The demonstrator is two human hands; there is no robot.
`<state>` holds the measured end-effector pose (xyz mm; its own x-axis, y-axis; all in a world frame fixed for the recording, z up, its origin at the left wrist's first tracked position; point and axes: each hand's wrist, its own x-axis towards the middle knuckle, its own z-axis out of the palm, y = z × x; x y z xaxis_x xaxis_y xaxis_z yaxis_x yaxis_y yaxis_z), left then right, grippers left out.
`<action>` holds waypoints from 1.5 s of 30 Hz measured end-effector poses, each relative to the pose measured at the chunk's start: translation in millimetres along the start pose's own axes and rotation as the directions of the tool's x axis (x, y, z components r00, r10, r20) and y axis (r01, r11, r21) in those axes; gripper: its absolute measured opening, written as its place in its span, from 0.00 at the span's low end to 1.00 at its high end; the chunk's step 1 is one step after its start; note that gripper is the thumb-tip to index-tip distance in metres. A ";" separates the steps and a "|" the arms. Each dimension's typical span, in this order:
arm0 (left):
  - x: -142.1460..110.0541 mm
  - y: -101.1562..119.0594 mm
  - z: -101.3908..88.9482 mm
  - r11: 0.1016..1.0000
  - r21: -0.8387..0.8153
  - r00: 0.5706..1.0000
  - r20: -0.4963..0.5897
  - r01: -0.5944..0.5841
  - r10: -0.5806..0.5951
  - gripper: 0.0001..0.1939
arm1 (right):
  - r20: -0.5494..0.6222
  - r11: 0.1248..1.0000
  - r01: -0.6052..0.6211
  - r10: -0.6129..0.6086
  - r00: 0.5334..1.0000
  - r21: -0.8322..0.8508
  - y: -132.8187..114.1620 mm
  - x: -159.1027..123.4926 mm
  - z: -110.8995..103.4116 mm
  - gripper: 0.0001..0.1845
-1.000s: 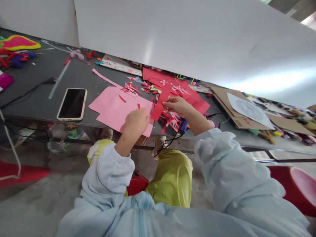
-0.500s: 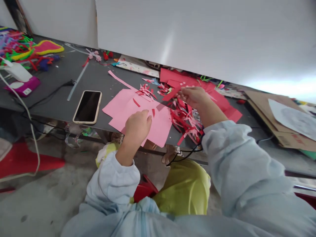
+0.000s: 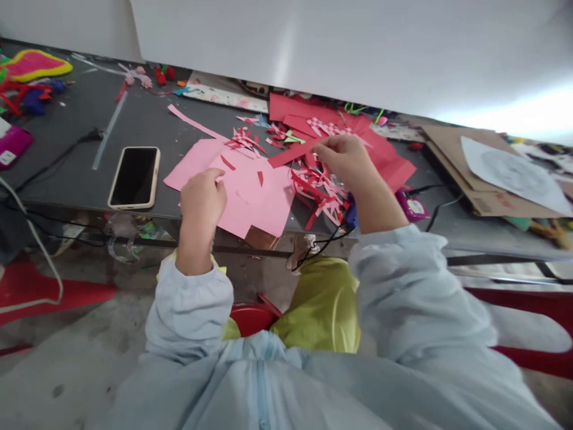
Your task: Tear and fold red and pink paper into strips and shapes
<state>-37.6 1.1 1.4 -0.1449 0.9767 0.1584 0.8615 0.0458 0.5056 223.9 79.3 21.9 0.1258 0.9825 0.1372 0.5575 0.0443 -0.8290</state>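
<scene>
"What do we see in the right hand (image 3: 347, 158)?"

"Its fingers (image 3: 321, 149) clamp a red paper strip (image 3: 289, 155), which slants toward pink sheets (image 3: 268, 202) on the table (image 3: 150, 128), near a tangle of scraps (image 3: 321, 186)."

"And the left hand (image 3: 202, 196)?"

"We find it curled at the sheets' left side; whether its fingers grip anything, we cannot tell."

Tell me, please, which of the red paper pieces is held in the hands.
The flat red strip pinched in the right hand; the larger red sheets and thinner red shreds lie unheld.
</scene>
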 end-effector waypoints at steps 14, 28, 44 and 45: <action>-11.6 -45.9 -17.0 0.999 -0.007 0.995 0.093 -0.041 0.041 0.13 | 0.455 0.737 0.432 -0.189 0.870 -0.520 -10.3 -105.3 24.0 0.09; -4.7 -53.4 -12.5 0.969 -0.237 0.898 -0.408 0.070 -0.165 0.18 | 0.765 0.468 0.781 -0.287 0.577 -0.414 -39.0 -108.8 78.6 0.17; -5.9 -37.2 0.0 0.985 -0.127 0.990 -0.072 0.114 -0.124 0.14 | 0.706 0.848 0.380 -0.010 0.708 -0.369 -2.7 -61.0 -25.0 0.11; -6.4 -35.1 0.9 0.988 -0.106 0.991 -0.050 0.115 -0.121 0.13 | 0.702 0.862 0.361 -0.007 0.713 -0.357 0.4 -59.8 -28.8 0.10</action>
<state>-66.5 -6.6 -18.1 -0.2722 0.9523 0.1380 0.7827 0.1357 0.6074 240.2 15.3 29.0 -0.4902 0.8266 -0.2766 0.8189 0.3279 -0.4711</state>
